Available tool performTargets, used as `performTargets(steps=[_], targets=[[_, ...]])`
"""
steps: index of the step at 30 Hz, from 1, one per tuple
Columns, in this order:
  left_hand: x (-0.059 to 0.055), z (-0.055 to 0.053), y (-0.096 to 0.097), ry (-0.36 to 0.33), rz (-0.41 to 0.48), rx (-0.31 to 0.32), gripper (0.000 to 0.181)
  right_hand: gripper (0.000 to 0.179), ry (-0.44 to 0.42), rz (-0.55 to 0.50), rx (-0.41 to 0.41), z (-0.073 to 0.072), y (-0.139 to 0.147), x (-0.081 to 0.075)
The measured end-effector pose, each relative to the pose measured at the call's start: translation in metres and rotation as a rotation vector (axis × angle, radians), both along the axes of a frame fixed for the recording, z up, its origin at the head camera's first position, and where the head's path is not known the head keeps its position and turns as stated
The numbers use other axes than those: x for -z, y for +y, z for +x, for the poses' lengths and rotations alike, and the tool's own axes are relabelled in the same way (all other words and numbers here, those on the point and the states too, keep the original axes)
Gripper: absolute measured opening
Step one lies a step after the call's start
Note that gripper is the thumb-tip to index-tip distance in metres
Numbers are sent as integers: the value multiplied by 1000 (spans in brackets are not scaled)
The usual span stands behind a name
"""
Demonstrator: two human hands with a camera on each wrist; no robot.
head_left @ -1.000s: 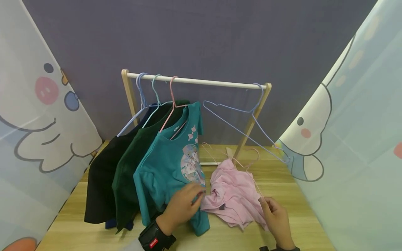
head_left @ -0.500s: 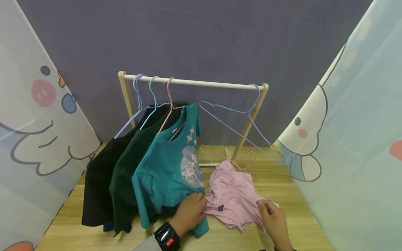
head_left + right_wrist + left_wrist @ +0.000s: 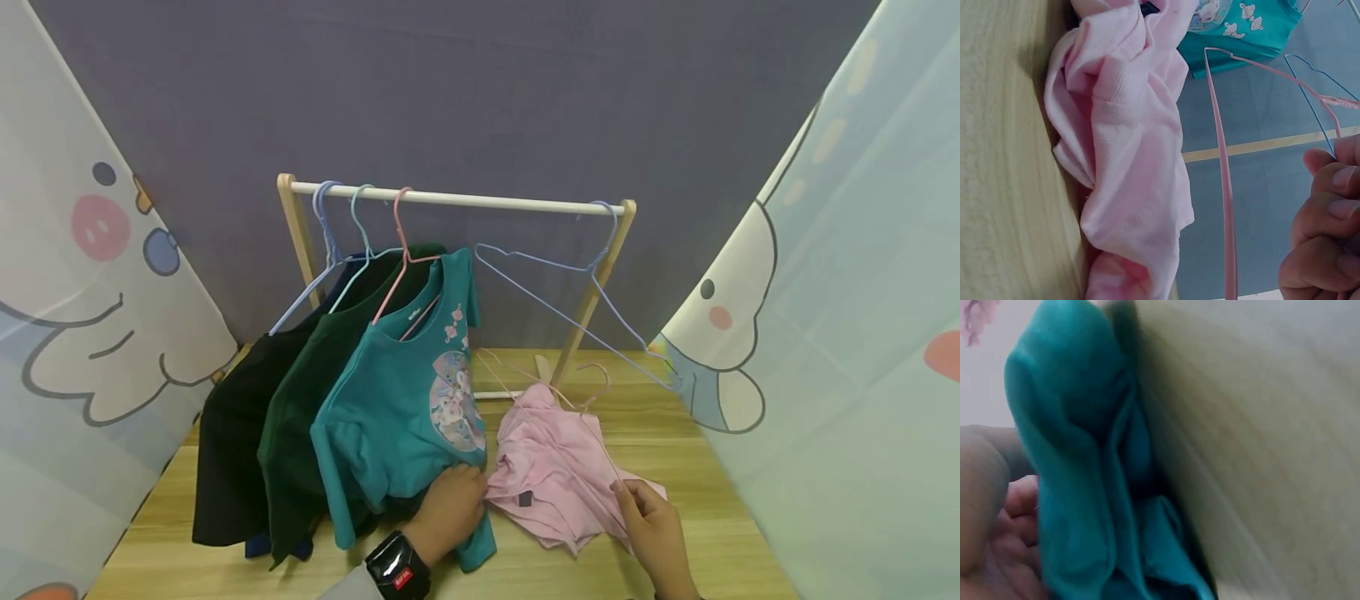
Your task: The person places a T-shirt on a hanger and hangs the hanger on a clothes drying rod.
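A crumpled pink shirt [image 3: 558, 467] lies on the wooden table, with a thin pink hanger [image 3: 606, 454] over it. My right hand [image 3: 654, 529] pinches the hanger's lower right corner; its curled fingers [image 3: 1329, 219] show in the right wrist view. At the shirt's left edge, my left hand [image 3: 450, 512] pinches the pink cloth, though its fingertips are partly hidden. A teal shirt [image 3: 382, 417] hangs just beside that hand. In the left wrist view, teal cloth [image 3: 1079, 462] covers much of the hand, and curled fingers [image 3: 1022, 500] show behind it.
A rack with a white bar [image 3: 480, 200] stands at the back. A dark green garment [image 3: 296, 450] and a black garment [image 3: 232, 467] hang left of the teal shirt. A bare blue hanger [image 3: 555, 292] hangs at the bar's right end.
My left hand has come down from in front of the teal shirt to the pink shirt's left edge. The right hand keeps its hold on the hanger. The head view has shifted slightly.
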State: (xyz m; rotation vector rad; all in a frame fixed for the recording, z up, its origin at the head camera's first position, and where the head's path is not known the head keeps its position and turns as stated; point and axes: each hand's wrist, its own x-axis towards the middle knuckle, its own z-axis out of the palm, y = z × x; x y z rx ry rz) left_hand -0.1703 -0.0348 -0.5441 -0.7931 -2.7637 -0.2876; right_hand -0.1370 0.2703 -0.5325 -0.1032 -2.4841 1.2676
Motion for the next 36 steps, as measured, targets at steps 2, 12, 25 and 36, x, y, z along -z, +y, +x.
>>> performTargets(steps=[2,12,25,36], targets=[[-1,0,0,-50,105,-12,5,21,-5,-5,-6,1,0,-1],[-13,0,-4,-220,500,21,11,20,3,6,-41,2,-3,-2],[-32,-3,-4,-275,778,64,16,19,9,-10,-46,3,-6,-1],[-89,1,2,-469,1146,-80,19,18,12,-2,-42,3,-8,-1]])
